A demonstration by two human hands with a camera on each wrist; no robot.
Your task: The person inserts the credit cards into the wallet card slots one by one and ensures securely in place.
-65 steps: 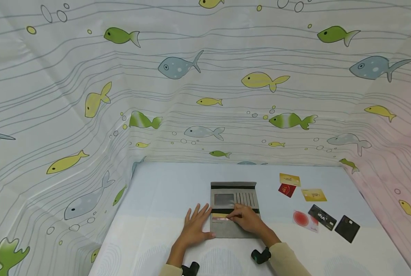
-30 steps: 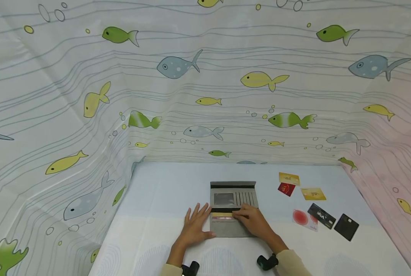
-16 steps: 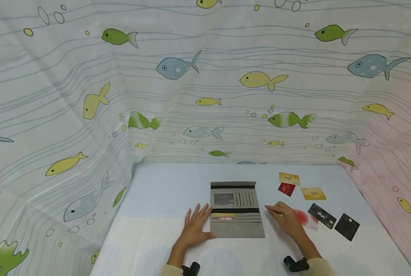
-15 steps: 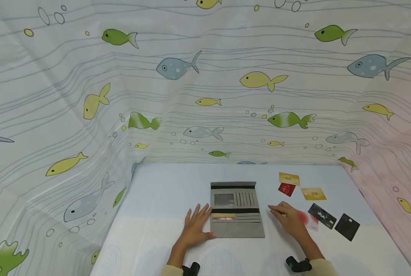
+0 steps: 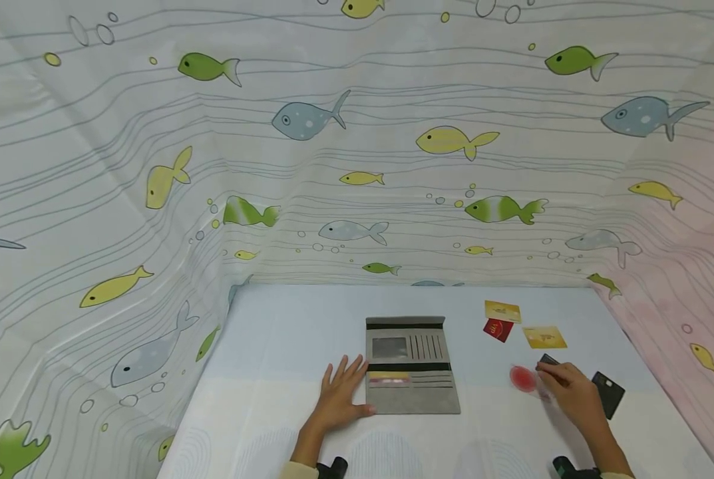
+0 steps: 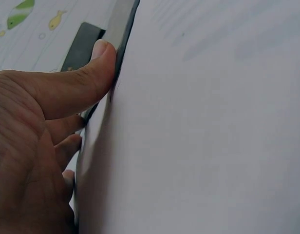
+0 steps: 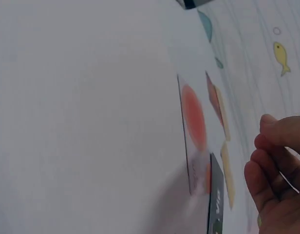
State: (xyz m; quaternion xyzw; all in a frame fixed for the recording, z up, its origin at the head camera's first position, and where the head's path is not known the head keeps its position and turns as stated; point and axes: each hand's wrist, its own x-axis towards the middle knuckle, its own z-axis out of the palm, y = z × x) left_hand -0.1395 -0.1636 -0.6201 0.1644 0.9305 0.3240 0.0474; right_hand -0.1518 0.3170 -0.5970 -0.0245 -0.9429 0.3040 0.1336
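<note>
An open grey wallet lies on the table, with a yellow-edged card in a left slot of its lower half. My left hand rests at the wallet's left side, fingers spread and thumb on the near left corner. My right hand hovers over the black VIP card, which it mostly hides in the head view. In the right wrist view its fingers are loosely bent, with nothing seen between them. Partly under the VIP card lies a white card with a red circle.
Beyond my right hand lie two yellow cards, one overlapping a red card and another apart. A black card is right of that hand. Fish-printed sheeting stands behind the white table.
My right hand has left the card in the wallet's slot and moved right, over the black VIP card. The left hand has stayed in place.
</note>
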